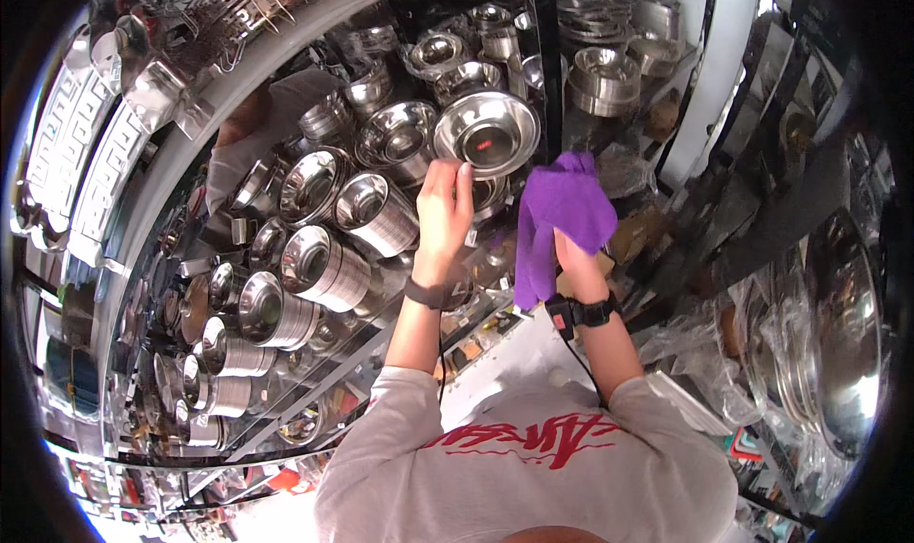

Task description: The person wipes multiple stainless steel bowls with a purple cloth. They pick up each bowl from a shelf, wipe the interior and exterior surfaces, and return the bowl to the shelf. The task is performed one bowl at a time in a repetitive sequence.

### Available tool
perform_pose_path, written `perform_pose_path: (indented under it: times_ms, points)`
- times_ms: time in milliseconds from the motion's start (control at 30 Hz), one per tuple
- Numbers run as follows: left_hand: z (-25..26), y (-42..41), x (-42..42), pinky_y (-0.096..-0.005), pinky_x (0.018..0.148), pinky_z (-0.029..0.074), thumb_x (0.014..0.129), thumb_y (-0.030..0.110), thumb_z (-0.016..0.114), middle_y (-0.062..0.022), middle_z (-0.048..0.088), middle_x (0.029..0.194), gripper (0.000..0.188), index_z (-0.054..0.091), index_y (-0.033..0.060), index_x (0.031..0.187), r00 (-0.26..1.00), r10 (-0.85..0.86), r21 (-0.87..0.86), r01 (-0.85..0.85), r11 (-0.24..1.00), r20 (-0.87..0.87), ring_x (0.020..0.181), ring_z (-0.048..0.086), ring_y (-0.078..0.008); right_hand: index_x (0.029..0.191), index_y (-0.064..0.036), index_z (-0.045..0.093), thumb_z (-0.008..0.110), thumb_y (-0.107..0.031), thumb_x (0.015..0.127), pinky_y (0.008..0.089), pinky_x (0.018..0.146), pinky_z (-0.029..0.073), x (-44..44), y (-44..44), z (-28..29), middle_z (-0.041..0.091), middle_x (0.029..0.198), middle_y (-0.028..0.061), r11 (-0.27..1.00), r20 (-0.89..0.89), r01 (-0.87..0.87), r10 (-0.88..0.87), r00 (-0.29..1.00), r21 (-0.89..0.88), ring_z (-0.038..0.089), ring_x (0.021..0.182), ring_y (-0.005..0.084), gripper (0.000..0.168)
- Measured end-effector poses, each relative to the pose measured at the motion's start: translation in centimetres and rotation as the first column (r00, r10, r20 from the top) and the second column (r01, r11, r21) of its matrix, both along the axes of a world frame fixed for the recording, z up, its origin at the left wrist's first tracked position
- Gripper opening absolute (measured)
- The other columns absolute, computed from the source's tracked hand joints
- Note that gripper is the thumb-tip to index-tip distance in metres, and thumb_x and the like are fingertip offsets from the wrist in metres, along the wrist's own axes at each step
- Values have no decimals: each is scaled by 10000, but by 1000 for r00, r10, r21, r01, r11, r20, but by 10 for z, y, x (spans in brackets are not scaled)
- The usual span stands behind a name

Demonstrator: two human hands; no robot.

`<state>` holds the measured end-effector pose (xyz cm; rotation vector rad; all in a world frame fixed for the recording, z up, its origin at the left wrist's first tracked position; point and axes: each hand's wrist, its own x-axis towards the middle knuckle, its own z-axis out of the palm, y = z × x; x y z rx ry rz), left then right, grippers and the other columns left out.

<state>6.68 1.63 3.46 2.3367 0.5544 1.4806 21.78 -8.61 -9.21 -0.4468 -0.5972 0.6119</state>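
My left hand [444, 211] pinches the near rim of a wide shiny steel bowl [503, 132], which shows its inside with a small red mark at the bottom. To its right, my right hand [568, 239] holds a purple cloth [571, 204] that drapes over the fingers and hides most of them. The cloth and the bowl are apart. Around the held bowl stand stacks of steel bowls, among them a deep stack [376, 214] just left of my left hand and a broad bowl [398, 142] beyond it.
More steel bowl stacks [280, 309] fill the glass shelf on the left. A dark upright post [548, 65] rises behind the cloth, with round steel containers [605, 86] past it. Large plastic-wrapped metal plates [846, 329] stand at the right. Metal racks [100, 157] hang at the far left.
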Motion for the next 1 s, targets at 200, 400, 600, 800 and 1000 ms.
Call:
perform_pose_path:
  times_ms: [200, 400, 600, 800, 1000]
  points:
    - [-22, -38, -38, -372, 657, 488, 862, 16, 630, -128, 605, 841, 62, 576, -5, 839, 989, 28, 135, -8, 991, -145, 721, 595, -310, 1347, -52, 438, 552, -96, 964, 304, 1028, 414, -43, 12, 3, 533, 1285, 62, 993, -169, -85, 71, 983, -77, 526, 1163, 157, 403]
    - [-17, -40, -64, -344, 708, 501, 811, 0, 664, -144, 600, 1018, 158, 594, 6, 953, 967, -1, 242, 65, 968, -256, 807, 606, -289, 1246, -27, 527, 613, -24, 895, 271, 889, 478, -66, 7, 50, 595, 1183, 45, 965, -87, -161, 146, 985, -206, 588, 1034, 126, 361]
    - [-33, -49, -58, -326, 777, 530, 800, -36, 629, -257, 306, 1452, 847, 173, 60, 1507, 985, 153, -69, -148, 987, 75, 991, 576, -266, 1190, -9, 586, 640, -22, 870, 272, 860, 493, -85, 13, 46, 656, 1110, 53, 954, -143, -168, 135, 980, -248, 628, 973, 136, 325]
    - [-43, -39, -66, -248, 640, 502, 865, -40, 557, -116, 597, 1212, 674, 330, 107, 1482, 992, -121, -505, 96, 858, -18, 763, 607, -129, 1105, 10, 639, 681, -47, 862, 268, 831, 494, -87, 6, 39, 676, 1053, 43, 936, 45, -17, 35, 998, -351, 622, 921, 118, 252]
    - [12, -38, -86, -369, 603, 516, 830, -18, 560, -129, 669, 1140, 712, 400, 296, 1449, 902, -245, -306, 135, 943, -357, 617, 642, -285, 1084, -27, 659, 706, -55, 805, 296, 711, 543, -58, -8, 38, 728, 936, 124, 758, 714, 587, -242, 657, -283, 713, 836, 165, 285]
